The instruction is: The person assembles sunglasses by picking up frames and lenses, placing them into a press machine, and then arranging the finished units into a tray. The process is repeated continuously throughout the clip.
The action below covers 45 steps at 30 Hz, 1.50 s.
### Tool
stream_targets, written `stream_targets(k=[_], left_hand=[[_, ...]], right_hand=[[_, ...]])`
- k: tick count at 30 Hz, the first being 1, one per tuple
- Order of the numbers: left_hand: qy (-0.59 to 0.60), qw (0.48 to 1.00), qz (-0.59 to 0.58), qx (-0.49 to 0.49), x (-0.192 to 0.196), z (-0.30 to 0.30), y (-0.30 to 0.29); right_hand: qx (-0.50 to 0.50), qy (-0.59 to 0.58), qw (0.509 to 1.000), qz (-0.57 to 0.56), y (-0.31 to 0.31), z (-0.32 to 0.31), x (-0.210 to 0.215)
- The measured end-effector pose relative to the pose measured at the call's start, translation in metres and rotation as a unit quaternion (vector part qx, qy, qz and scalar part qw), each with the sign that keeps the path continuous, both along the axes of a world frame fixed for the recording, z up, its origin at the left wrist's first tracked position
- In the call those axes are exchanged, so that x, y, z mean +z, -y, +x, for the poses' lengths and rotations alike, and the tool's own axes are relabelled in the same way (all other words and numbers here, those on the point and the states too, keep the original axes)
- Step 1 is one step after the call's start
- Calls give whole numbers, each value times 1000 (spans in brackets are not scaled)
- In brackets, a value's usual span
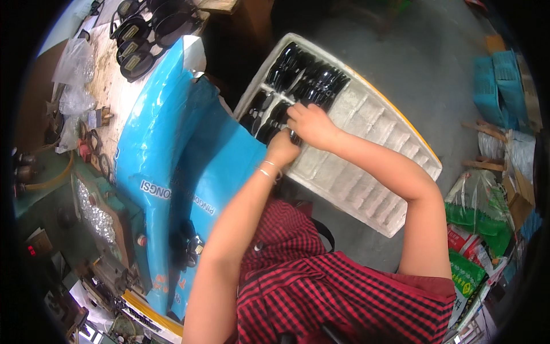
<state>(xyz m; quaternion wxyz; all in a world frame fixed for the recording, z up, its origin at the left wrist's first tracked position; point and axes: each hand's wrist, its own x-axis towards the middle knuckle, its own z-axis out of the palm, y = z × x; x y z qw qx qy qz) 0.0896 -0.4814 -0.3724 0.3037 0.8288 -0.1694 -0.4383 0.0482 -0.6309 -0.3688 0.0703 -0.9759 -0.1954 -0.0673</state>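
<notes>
A long white foam tray [344, 180] with ridged slots lies in front of me. Its far left part holds rows of glossy black sunglasses [321, 85], packed on edge. Over the tray's left side my two hands meet. My left hand [283, 149] is closed, palm down, with a bracelet at its wrist. My right hand [312, 126] curls its fingers just beside it, close to the filled rows. A small dark, shiny piece of sunglasses [295, 137] shows between the hands; the fingers hide the rest.
Bright blue sheeting [154, 149] drapes along my left. Several dark round-lens sunglasses [137, 57] lie on the wooden bench [109, 63] at the far left. A green machine [109, 212] stands at the left. Turquoise baskets [498, 86] and green bags [481, 223] are at the right.
</notes>
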Motion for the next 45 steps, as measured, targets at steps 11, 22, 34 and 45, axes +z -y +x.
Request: stream_targets(k=[11, 22, 34, 45], left_hand=[[278, 960, -22, -27, 146, -28, -125], [369, 896, 177, 171, 262, -137, -354], [337, 906, 217, 138, 169, -151, -374], [361, 880, 266, 160, 141, -145, -379]], right_hand=[[-17, -54, 994, -99, -29, -3, -26], [-15, -96, 962, -254, -43, -4, -31], [317, -154, 917, 189, -291, -13, 146], [208, -195, 932, -222, -376, -14, 123]])
